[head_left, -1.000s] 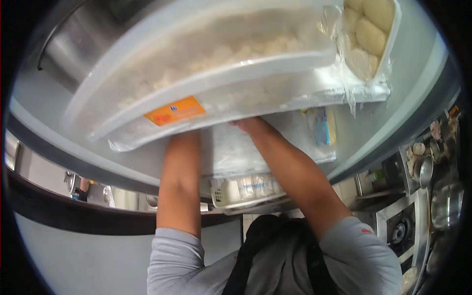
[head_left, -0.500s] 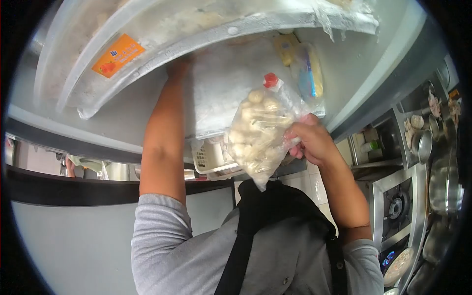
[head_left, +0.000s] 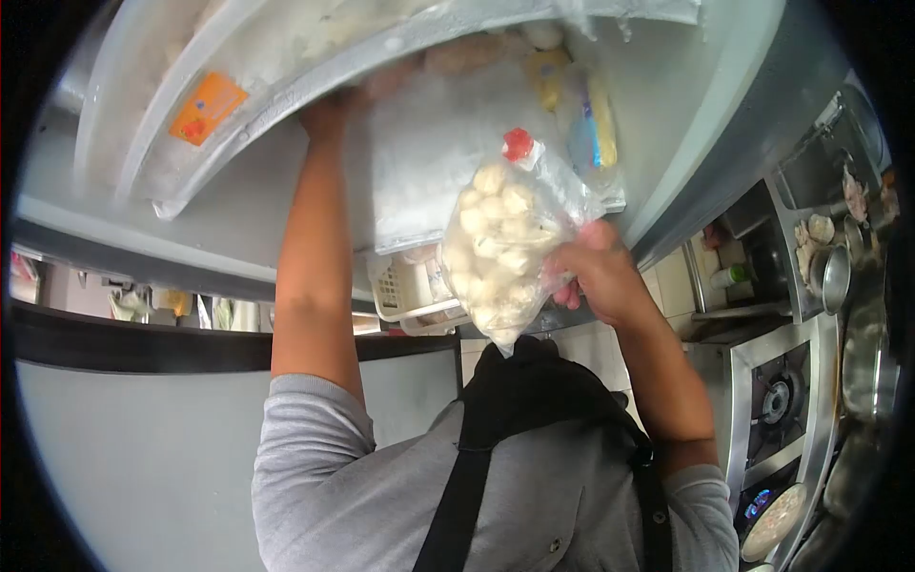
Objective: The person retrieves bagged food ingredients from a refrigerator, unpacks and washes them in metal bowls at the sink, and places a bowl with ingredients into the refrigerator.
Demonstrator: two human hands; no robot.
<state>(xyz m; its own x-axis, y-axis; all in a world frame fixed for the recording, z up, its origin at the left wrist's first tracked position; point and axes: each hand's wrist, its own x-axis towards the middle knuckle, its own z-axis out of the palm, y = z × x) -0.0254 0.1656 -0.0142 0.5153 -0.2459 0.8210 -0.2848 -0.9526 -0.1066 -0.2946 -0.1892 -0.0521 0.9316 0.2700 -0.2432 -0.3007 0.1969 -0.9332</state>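
At upper left, one orange label (head_left: 209, 108) marks a frosty container (head_left: 286, 52). Beside it, the one left hand (head_left: 329, 112) reaches in under the container's curved lower edge; its fingers are hidden, so I cannot tell whether they grip anything. Right of that forearm lies one flat frosted pack (head_left: 419, 167), leaving a gap before the bag. Below the pack's front edge, one white basket (head_left: 389, 294) shows. At the centre, one clear bag (head_left: 496, 250) of many pale round pieces, one red tie (head_left: 518, 144) near its top, is pinched in the right hand (head_left: 599, 272), near the grey rim (head_left: 729, 133) slanting to upper right. At lower right, two burners (head_left: 777, 402); one pan (head_left: 774, 522) covers much of the lower.
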